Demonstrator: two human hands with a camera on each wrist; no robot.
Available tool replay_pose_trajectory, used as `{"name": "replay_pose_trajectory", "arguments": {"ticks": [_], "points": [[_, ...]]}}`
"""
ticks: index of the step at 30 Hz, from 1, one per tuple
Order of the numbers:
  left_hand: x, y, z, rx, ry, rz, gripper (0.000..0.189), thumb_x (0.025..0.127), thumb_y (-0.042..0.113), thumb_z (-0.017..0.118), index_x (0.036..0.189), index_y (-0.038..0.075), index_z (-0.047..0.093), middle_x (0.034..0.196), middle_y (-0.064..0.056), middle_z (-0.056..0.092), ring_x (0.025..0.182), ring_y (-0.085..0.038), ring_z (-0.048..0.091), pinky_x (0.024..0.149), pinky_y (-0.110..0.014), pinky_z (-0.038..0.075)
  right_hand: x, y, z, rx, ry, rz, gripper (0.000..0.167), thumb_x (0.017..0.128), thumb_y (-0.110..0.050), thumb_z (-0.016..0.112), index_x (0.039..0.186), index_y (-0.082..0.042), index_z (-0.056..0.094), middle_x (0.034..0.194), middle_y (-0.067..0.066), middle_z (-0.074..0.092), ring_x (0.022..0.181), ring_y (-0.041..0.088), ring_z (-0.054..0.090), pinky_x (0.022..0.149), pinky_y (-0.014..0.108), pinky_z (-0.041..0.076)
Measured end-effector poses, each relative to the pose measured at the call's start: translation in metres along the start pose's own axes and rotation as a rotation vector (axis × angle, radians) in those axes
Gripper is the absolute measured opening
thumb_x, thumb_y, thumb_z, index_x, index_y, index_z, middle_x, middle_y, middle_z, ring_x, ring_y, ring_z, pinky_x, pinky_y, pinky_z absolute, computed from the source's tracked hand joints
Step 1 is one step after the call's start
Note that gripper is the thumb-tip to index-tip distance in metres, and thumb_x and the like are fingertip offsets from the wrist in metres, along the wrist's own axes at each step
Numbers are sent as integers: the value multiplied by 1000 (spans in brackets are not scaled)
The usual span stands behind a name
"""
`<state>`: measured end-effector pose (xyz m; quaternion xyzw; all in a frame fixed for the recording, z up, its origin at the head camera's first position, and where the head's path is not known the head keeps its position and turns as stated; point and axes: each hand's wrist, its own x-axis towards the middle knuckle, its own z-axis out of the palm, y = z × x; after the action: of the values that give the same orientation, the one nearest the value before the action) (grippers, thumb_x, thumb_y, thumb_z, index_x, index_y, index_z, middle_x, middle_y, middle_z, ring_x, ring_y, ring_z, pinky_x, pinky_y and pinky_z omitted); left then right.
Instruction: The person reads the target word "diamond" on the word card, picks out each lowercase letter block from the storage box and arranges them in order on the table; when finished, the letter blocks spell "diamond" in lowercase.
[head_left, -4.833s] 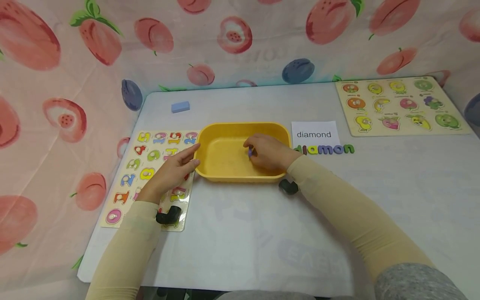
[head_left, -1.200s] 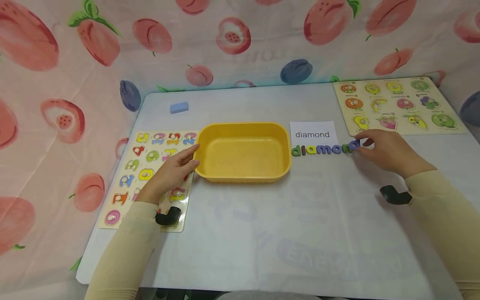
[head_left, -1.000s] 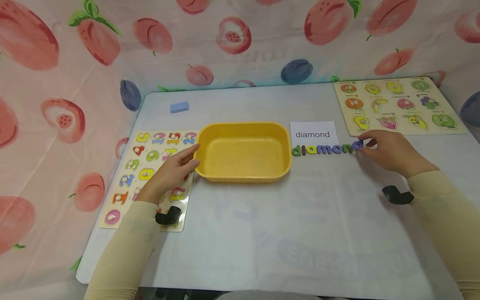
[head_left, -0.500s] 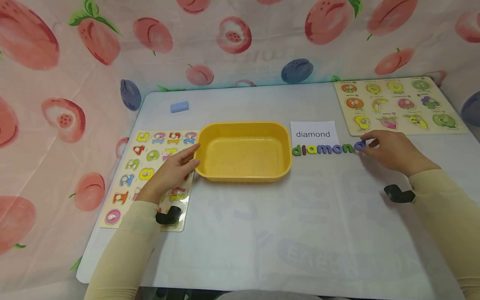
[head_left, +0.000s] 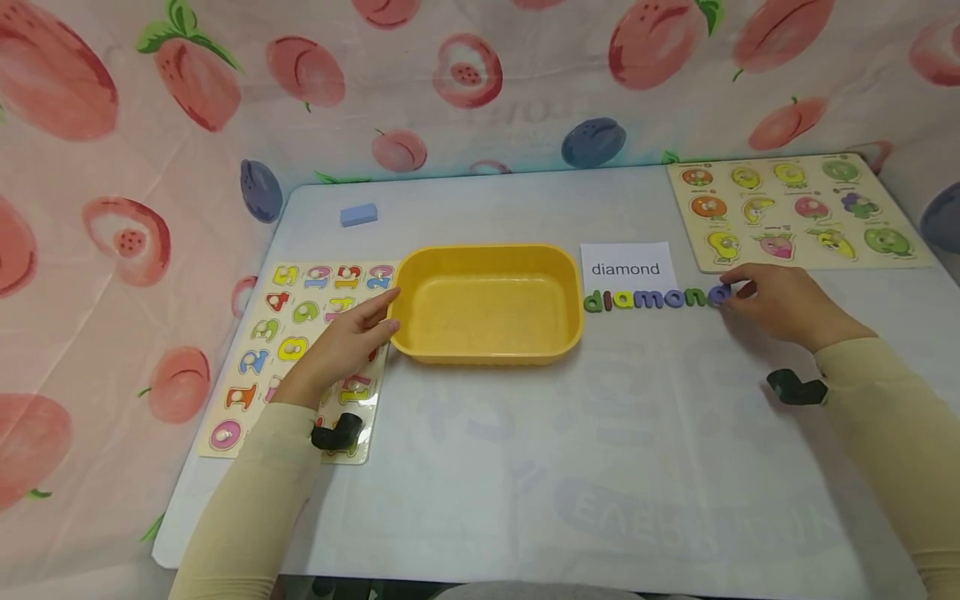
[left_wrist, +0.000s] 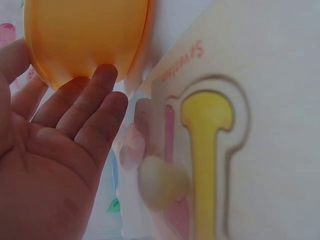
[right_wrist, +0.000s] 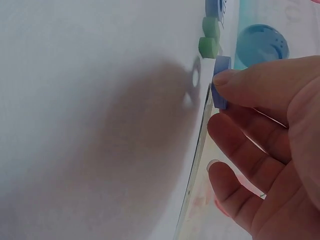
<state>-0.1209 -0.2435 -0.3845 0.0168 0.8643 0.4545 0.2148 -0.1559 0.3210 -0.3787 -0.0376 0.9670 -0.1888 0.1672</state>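
Observation:
At the right end of a row of coloured letters (head_left: 648, 299), my right hand (head_left: 791, 307) pinches a purple-blue letter d (head_left: 717, 295) between thumb and fingertips. The fingers partly cover it. In the right wrist view the pinched letter (right_wrist: 221, 85) appears slightly above the table, its shadow beside it; green letter n (right_wrist: 208, 47) lies just beyond. A white card (head_left: 625, 257) printed "diamond" lies behind the row. My left hand (head_left: 341, 350) touches the left end of the yellow tray (head_left: 487, 357), fingers loosely extended. The left wrist view shows its fingertips (left_wrist: 106, 75) against the tray wall.
Under my left hand and forearm lies a number puzzle board (head_left: 225, 400). A fruit puzzle board (head_left: 806, 225) is at the back right, close behind my right hand. A small blue block (head_left: 358, 215) sits at the back left. The yellow tray holds no letters.
My right hand took the purple-blue letter from the tray and carried it right to the row's end. Over the last second it shifted slightly right. My left hand stayed at the tray.

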Motion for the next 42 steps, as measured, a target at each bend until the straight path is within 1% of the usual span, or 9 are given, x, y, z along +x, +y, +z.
{"name": "replay_pose_trajectory", "arguments": {"ticks": [5, 12, 18, 26, 35, 42], "points": [[0, -1, 0, 11, 3, 7, 60, 102, 44, 55, 157, 38, 31, 159, 0, 34, 145, -19, 32, 117, -43, 30, 3, 2, 2, 8, -7, -12, 40, 98, -17, 60, 132, 4, 55, 115, 31, 59, 105, 48, 53, 84, 61, 49], [0, -1, 0, 21, 5, 3, 60, 103, 44, 55, 157, 38, 31, 159, 0, 34, 145, -20, 32, 117, -44, 29, 5, 2, 4, 5, -25, -15, 40, 98, -14, 60, 133, 5, 54, 115, 31, 60, 105, 47, 54, 90, 65, 47], [0, 0, 0, 21, 4, 2, 60, 103, 42, 55, 157, 38, 31, 159, 0, 35, 145, -20, 33, 117, -44, 29, 6, 3, 4, -4, -11, -20, 39, 97, -12, 59, 132, 5, 55, 113, 32, 61, 103, 46, 55, 87, 64, 48], [0, 0, 0, 20, 7, -1, 59, 104, 41, 54, 157, 38, 31, 159, 1, 35, 145, -19, 33, 117, -43, 29, 7, 1, 5, 11, -7, -4, 45, 98, -22, 63, 134, 4, 53, 116, 31, 60, 106, 47, 54, 90, 65, 47], [0, 0, 0, 12, 6, 5, 60, 103, 45, 55, 157, 38, 30, 159, 0, 34, 145, -19, 33, 116, -42, 31, 9, 0, 7, 15, -7, -7, 43, 98, -19, 63, 132, 6, 54, 115, 31, 60, 105, 47, 53, 94, 66, 44], [0, 0, 0, -2, -2, 10, 60, 103, 43, 55, 158, 38, 30, 160, -1, 33, 146, -20, 32, 116, -42, 32, 10, 3, 8, 3, 2, -8, 43, 98, -21, 63, 131, 6, 55, 115, 31, 60, 105, 47, 53, 96, 67, 42]]}}
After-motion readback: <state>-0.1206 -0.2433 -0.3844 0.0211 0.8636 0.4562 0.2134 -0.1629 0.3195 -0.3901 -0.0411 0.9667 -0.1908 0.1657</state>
